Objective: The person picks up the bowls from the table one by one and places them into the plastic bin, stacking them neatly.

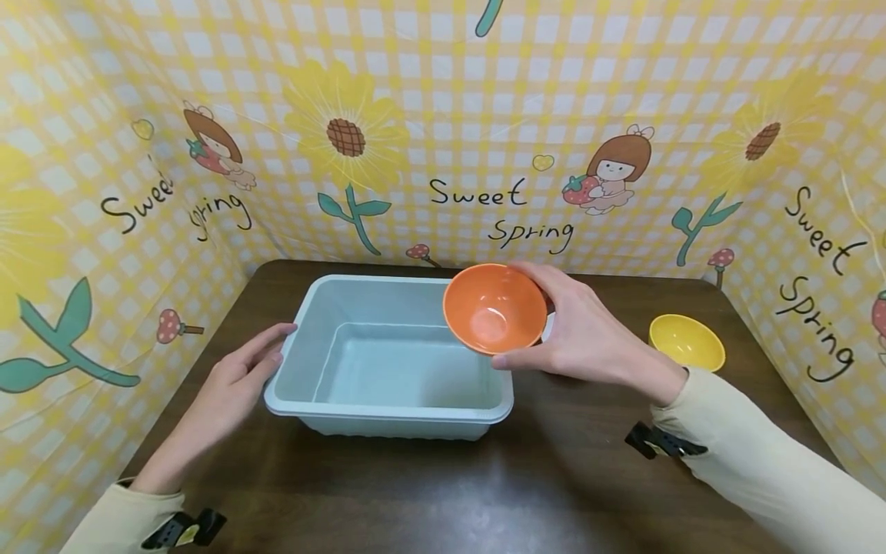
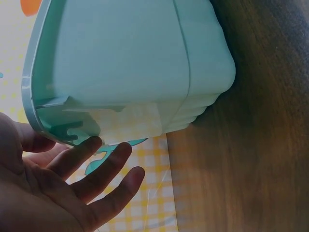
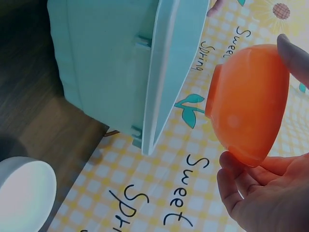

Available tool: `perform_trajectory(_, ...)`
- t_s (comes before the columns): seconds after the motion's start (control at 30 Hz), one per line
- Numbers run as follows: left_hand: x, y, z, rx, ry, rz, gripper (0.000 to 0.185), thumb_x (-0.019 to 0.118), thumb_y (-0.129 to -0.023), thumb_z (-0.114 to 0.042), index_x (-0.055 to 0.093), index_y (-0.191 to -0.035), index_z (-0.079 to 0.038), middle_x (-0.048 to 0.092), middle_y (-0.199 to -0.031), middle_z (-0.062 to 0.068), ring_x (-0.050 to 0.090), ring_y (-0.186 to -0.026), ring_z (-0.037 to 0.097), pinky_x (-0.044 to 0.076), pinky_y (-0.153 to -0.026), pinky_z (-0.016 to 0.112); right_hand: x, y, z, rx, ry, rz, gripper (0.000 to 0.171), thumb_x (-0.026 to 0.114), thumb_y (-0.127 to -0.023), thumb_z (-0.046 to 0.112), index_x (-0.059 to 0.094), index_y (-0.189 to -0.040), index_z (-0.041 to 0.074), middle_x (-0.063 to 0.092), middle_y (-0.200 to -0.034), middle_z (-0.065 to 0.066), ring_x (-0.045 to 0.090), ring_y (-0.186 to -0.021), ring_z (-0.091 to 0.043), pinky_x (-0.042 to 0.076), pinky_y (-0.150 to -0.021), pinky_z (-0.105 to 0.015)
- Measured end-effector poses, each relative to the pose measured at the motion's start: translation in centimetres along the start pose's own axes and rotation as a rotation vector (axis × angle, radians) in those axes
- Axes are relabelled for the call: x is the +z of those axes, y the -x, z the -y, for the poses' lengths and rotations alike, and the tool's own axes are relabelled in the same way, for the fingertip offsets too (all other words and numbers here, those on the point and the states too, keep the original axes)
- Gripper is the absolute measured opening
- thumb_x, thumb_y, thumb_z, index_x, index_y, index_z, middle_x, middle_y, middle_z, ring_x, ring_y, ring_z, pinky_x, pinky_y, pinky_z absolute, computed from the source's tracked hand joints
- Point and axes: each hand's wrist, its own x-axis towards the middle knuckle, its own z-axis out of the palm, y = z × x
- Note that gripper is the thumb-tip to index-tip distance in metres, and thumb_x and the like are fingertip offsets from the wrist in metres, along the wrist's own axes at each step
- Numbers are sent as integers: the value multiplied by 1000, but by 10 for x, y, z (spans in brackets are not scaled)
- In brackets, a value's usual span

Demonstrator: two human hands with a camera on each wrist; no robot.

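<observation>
Orange bowl (image 1: 490, 312) within the right grip (image 1: 584, 331)

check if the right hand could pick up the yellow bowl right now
Probably not as things stand: the right hand holds the orange bowl, so its grip is taken, though the yellow bowl sits nearby with its top uncovered.

Your head camera looks forward and down, wide enough for your left hand (image 1: 235, 377), your right hand (image 1: 577, 331) and the blue tub (image 1: 394, 414). Your left wrist camera faces the tub's outside close up, tipped sideways; your right wrist camera — tipped the opposite way — looks from the tub's other side, near the orange bowl (image 3: 251, 101). All three views share the tub.
</observation>
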Motion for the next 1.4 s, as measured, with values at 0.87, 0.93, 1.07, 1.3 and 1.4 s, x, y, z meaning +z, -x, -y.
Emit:
perform_trajectory(0.87,0,-1,-1,-25,5,18,47,45,-115,-23,46,-159,-8,60,-146,23,60,-128,37,45,-82,11,22,-47,28,-45,-5,106,102,98,-65,52,53,-149,14,62,-132,7,58,-113,-12,54,-89,-38)
perform_trajectory(0.93,0,-1,0,-23,1,16,46,45,-115,-23,46,-159,-9,60,-145,22,61,-127,34,45,-82,11,25,-52,29,-48,2,113,103,98,-65,52,53,-149,13,62,-132,6,58,-113,-12,53,-89,-38)
perform_trajectory(1.07,0,0,0,-16,-5,10,46,46,-114,-23,47,-158,-9,61,-144,22,62,-126,32,45,-82,11,30,-60,30,-60,19,125,104,97,-66,54,52,-150,12,62,-132,6,57,-114,-11,52,-89,-37)
perform_trajectory(1.3,0,-2,-1,3,3,12,45,46,-115,-22,48,-157,-7,61,-144,24,60,-128,39,45,-82,9,40,-71,31,-74,-21,153,99,96,-66,53,54,-147,14,62,-128,7,57,-111,-10,52,-88,-36)
perform_trajectory(1.4,0,-1,-1,2,2,11,45,46,-114,-22,48,-157,-8,62,-143,23,61,-126,39,45,-82,10,45,-75,31,-74,-39,165,98,96,-67,53,54,-147,14,62,-127,6,57,-111,-10,52,-89,-36)
